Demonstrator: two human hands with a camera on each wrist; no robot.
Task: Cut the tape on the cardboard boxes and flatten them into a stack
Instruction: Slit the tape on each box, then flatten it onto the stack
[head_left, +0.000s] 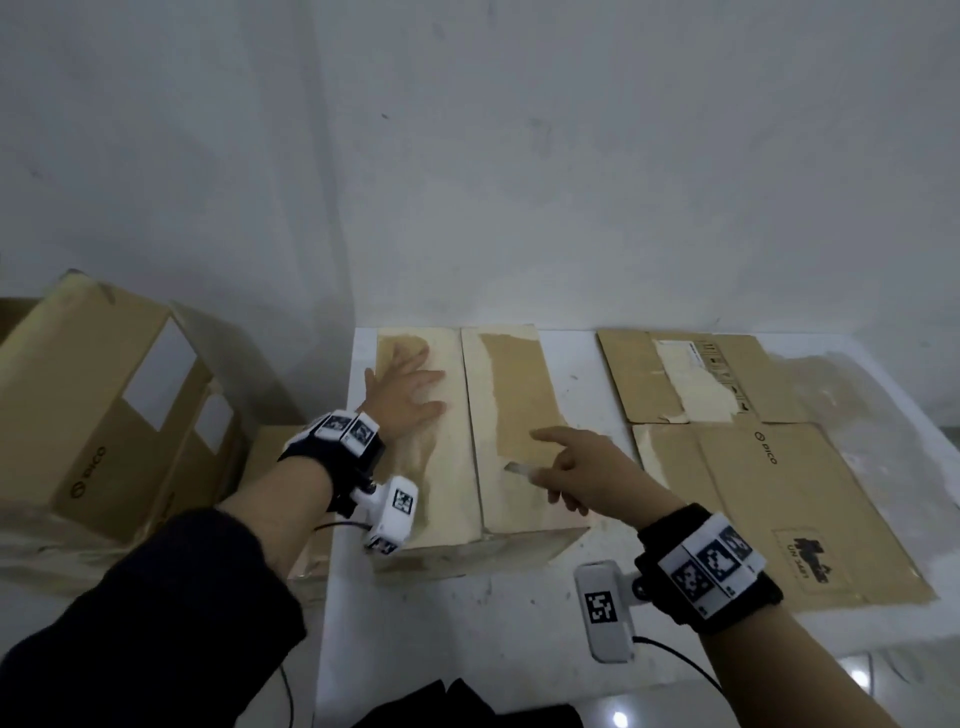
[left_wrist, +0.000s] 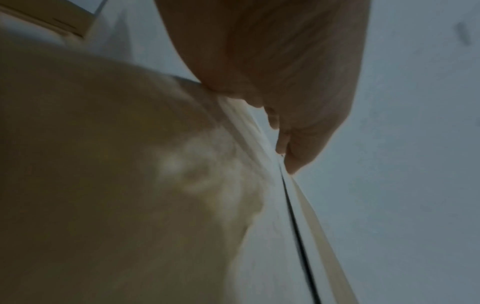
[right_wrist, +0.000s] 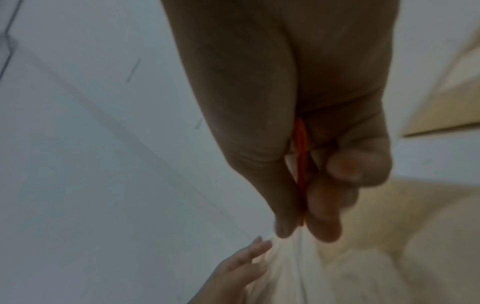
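A closed cardboard box (head_left: 511, 395) stands in the middle of the white table (head_left: 452, 623), its two top flaps meeting at a seam (head_left: 474, 431). My left hand (head_left: 410, 395) lies flat with spread fingers on the left flap, near the far end. My right hand (head_left: 576, 467) hovers over the right flap and grips a small cutter (head_left: 519, 469), index finger stretched forward, the pale blade pointing left toward the seam. The right wrist view shows the cutter's orange-red body (right_wrist: 301, 160) pinched between thumb and fingers. In the left wrist view the palm (left_wrist: 272, 61) presses on the box (left_wrist: 103, 164).
Two flattened boxes (head_left: 701, 374) (head_left: 779, 509) lie on the table's right side. Unflattened boxes (head_left: 104, 405) are piled to the left of the table. A grey wall rises right behind the table. A dark cloth (head_left: 457, 701) sits at the near edge.
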